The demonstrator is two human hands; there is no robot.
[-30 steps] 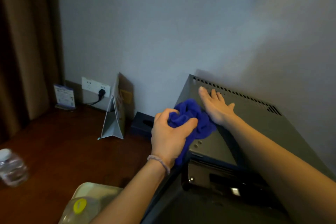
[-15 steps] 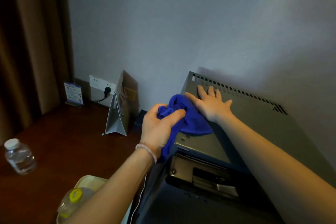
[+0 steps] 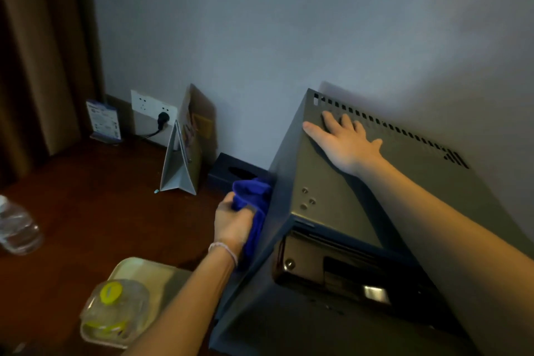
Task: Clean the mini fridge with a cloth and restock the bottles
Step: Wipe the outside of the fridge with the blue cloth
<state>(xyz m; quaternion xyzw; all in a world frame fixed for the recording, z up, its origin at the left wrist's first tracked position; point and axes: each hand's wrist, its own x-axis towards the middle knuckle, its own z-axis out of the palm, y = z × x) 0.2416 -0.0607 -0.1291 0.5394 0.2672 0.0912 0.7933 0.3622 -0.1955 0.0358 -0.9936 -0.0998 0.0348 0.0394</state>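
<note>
L hand (image 3: 234,221): curled round bunched blue cloth (image 3: 254,196), pressing it vs left side wall of dark grey metal mini fridge (image 3: 332,182); thin pale bracelet (image 3: 224,251) on wrist.
R hand (image 3: 345,140): flat on fridge top, fingers straight + spread, holding nothing; tips near row of vent slots (image 3: 390,126) at rear edge.
Cloth: up high on fridge side, just under top edge, part trailing down by wrist.
Fridge: on dark red-brown wooden table (image 3: 86,211), back to pale wall; 3 screw heads on top near front-left corner.
Clear plastic bottle, yellow-green cap (image 3: 112,312): lower left, standing on pale tray (image 3: 144,269), near L forearm.
2nd clear water bottle (image 3: 17,228): far left edge of table, well apart from fridge, blurred.
Behind: dark blue tissue box (image 3: 231,172) beside fridge; folded card tent stand (image 3: 185,153); white wall socket w/ black plug (image 3: 163,118); small blue-white sign card (image 3: 104,121); brown curtain (image 3: 37,52) at left.
</note>
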